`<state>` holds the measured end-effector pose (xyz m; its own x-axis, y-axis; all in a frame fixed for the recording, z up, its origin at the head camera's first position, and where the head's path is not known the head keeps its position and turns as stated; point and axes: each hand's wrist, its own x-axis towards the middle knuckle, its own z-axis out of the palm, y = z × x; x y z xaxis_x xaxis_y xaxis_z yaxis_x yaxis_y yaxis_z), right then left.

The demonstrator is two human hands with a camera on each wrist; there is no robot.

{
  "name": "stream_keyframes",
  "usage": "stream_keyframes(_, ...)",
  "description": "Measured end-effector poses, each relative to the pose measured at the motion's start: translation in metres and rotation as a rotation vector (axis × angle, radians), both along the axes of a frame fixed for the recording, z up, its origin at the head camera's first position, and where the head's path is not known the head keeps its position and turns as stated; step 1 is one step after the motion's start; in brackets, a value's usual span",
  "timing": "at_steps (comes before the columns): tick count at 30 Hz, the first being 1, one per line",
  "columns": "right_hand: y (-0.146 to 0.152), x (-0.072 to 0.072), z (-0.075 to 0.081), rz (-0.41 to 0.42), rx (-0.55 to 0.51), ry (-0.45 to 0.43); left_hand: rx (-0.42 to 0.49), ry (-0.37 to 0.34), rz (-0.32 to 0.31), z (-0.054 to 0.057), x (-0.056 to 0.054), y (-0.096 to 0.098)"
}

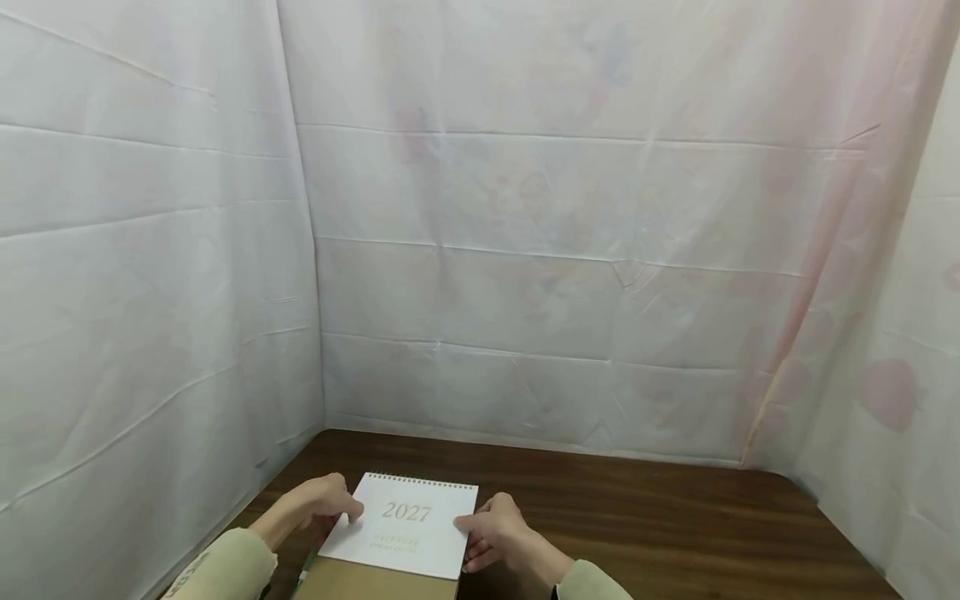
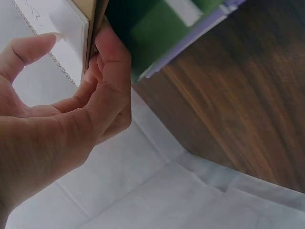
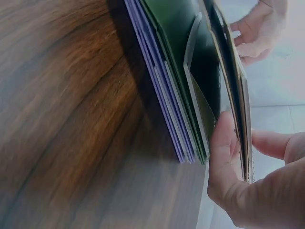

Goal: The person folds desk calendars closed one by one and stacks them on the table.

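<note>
A spiral-bound desk calendar [image 1: 405,533] with a white "2027" cover and a tan base is at the front of the table. My left hand [image 1: 322,500] grips its left edge, thumb on the white cover and fingers behind the base. On the opposite edge my right hand [image 1: 495,529] holds it the same way, as the right wrist view shows with the calendar's thin side [image 3: 243,109] between thumb and fingers. Beneath the raised calendar lies a stack of flat green [image 3: 174,43] and purple [image 3: 152,71] items, perhaps folders or notebooks; their exact kind is unclear.
Dark wood-grain tabletop [image 1: 675,525] extends to the right and behind the calendar. Pale creased cloth sheets [image 1: 525,250] hang along the back and both sides of the table. A white strip [image 2: 183,10] lies on the green item.
</note>
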<state>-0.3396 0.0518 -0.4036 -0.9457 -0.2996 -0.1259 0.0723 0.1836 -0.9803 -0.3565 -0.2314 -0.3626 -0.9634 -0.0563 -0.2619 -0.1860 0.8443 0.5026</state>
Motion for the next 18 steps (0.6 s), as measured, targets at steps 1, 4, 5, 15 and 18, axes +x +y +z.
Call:
stream_keyframes(1,-0.001,0.0,-0.001,0.001,-0.001,0.0,0.005,-0.001,0.0,-0.001,0.0,-0.001)
stream_keyframes(4,-0.003,0.0,-0.004,-0.001,0.001,-0.004,0.029,-0.001,0.008,-0.004,0.003,-0.004)
stream_keyframes(5,-0.004,-0.001,-0.005,-0.004,0.001,-0.003,0.027,0.005,0.011,-0.004,0.004,-0.004)
stream_keyframes(15,-0.01,-0.001,-0.012,-0.017,0.031,0.014,0.049,0.048,0.078,-0.017,0.008,-0.006)
stream_keyframes(18,-0.012,0.0,-0.013,-0.013,0.042,0.022,0.056,0.061,0.098,-0.018,0.008,-0.007)
